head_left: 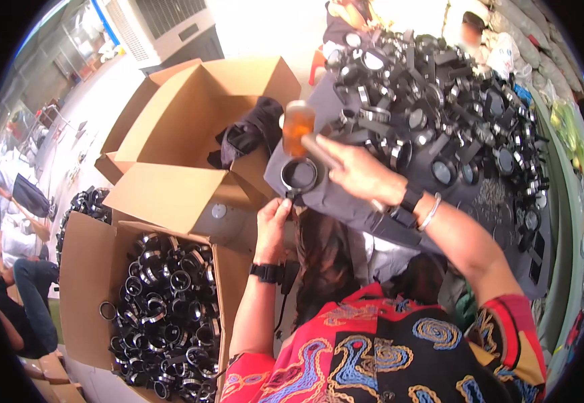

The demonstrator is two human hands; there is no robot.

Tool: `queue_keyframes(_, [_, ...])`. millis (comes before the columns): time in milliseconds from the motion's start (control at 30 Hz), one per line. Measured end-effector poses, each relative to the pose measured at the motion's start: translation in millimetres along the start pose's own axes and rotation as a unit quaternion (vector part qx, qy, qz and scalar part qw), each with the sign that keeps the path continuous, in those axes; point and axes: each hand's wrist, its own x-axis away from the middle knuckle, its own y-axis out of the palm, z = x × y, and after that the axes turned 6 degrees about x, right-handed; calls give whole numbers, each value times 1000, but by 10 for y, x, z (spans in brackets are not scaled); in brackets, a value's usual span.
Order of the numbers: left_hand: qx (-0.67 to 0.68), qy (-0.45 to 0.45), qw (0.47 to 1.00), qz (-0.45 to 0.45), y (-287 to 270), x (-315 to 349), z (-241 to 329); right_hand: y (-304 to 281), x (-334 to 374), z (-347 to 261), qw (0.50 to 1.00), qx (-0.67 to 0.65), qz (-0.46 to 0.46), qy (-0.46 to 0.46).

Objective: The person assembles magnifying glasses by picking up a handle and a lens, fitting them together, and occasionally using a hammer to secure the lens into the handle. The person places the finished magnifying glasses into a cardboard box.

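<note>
My left hand (272,227) is closed on the short stem of a round black part (299,176) with a ring-shaped rim. That part rests at the near left corner of the dark-covered table (345,201). Fingers wrapped round its handle, my right hand (367,176) holds a mallet (298,129) with an amber, pale-ended head. The mallet head is slightly blurred and sits just above the round part, seemingly apart from it. A heap of similar black parts (433,114) with shiny rings and flat stems covers the table's far and right side.
At my lower left stands a cardboard box (87,289) full of black ring parts (171,295). Beyond it, a larger open box (164,191) has dark cloth (255,131) over its edge. People (26,295) sit at the left, another at the far table end. Sacks (520,27) line the right.
</note>
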Motion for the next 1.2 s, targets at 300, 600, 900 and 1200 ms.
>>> queue_keyframes(300, [34,6,999,-9,56,-12,-2,-123,208,-156,989,-1,-20,146])
queue_keyframes(600, [73,-14,997,-22,33,-21,-22,-146,623,-249,992,28,116,-44])
queue_keyframes(900, [79,-19,997,-12,-14,-4,-61,-438,822,-530,992,-64,105,-26])
queue_keyframes(1200, [69,-3,998,-5,52,9,-7,-274,594,-759,983,141,40,-108])
